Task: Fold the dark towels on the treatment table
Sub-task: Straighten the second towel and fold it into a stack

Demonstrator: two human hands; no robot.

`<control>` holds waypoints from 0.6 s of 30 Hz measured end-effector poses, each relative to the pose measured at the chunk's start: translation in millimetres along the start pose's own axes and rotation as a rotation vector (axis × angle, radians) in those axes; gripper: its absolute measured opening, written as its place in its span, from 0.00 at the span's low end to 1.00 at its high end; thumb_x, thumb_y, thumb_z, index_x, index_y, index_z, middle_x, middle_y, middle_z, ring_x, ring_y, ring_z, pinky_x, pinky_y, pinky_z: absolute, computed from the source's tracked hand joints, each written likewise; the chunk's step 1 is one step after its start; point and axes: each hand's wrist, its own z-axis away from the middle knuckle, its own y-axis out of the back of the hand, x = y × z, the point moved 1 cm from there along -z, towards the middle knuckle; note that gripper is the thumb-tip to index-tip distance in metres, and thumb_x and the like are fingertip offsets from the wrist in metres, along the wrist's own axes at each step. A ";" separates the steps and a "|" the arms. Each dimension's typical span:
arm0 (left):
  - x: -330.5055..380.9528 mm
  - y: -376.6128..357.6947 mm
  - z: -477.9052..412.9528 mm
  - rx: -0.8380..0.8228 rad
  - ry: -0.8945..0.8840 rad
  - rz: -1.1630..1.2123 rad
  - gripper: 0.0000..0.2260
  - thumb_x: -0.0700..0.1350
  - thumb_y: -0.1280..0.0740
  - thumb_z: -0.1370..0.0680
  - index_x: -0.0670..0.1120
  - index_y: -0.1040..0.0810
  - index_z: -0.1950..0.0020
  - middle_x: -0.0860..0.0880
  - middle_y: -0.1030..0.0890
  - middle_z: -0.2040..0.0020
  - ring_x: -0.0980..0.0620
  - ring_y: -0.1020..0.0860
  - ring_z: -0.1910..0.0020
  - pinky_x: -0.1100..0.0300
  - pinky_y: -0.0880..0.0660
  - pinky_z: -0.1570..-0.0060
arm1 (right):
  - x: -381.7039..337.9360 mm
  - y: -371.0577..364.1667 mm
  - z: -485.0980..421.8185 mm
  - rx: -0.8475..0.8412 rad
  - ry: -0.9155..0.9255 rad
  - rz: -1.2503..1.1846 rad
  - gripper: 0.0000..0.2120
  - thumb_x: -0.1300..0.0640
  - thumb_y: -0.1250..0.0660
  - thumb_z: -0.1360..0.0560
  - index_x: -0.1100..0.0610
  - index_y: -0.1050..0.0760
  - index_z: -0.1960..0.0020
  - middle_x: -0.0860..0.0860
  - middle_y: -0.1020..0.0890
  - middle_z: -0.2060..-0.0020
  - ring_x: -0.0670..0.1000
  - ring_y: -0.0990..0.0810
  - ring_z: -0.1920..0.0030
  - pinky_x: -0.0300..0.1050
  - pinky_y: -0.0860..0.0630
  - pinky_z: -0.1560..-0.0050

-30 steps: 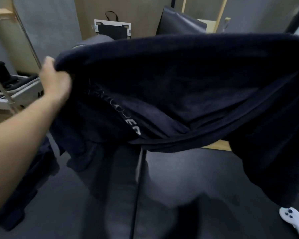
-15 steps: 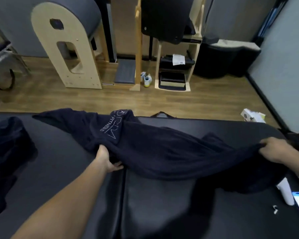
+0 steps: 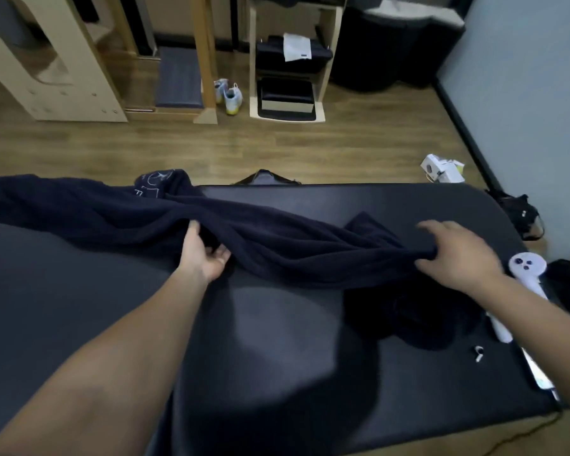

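Note:
A dark navy towel [image 3: 277, 245] with pale lettering lies bunched in a long band across the black treatment table [image 3: 277, 340]. My left hand [image 3: 204, 251] grips its near edge left of centre, thumb on top of the cloth. Further right, my right hand [image 3: 458, 255] is closed on a gathered bunch of the same towel. A darker heap of cloth [image 3: 418, 320] sits below my right hand; I cannot tell whether it is part of this towel.
A white controller [image 3: 524, 278], a small earbud [image 3: 477, 353] and a phone [image 3: 537, 373] lie near the table's right edge. Beyond the table are wooden floor, shoes [image 3: 229, 95], a wooden shelf unit [image 3: 290, 60] and a white box [image 3: 441, 167].
The towel came down from held up in the air onto the table. Since half a second ago my right hand has drawn its end leftward and the view has tilted lower.

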 end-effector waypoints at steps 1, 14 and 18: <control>-2.0 -4.6 -3.1 -0.006 0.002 0.010 0.24 0.59 0.27 0.25 0.45 0.25 0.37 0.43 0.25 0.35 0.45 0.20 0.41 0.47 0.19 0.43 | -29.2 -9.4 0.2 0.023 0.135 -0.027 0.30 0.47 0.29 0.32 0.45 0.30 0.31 0.50 0.24 0.35 0.58 0.22 0.39 0.52 0.23 0.44; -22.0 -32.8 17.1 -0.279 -0.261 -0.954 0.18 0.46 0.31 0.35 0.47 0.19 0.46 0.51 0.17 0.48 0.52 0.21 0.47 0.58 0.26 0.47 | -240.2 -82.6 -40.8 -0.059 0.139 -0.637 0.19 0.49 0.35 0.25 0.49 0.29 0.35 0.57 0.20 0.42 0.63 0.24 0.40 0.54 0.24 0.45; 1.1 -10.1 -22.4 -0.066 -0.411 -1.702 0.28 0.48 0.32 0.27 0.54 0.30 0.27 0.51 0.37 0.24 0.47 0.40 0.26 0.50 0.40 0.27 | -219.4 -42.6 -72.2 0.025 0.155 -0.858 0.10 0.53 0.36 0.24 0.47 0.22 0.43 0.49 0.16 0.51 0.56 0.22 0.43 0.47 0.28 0.48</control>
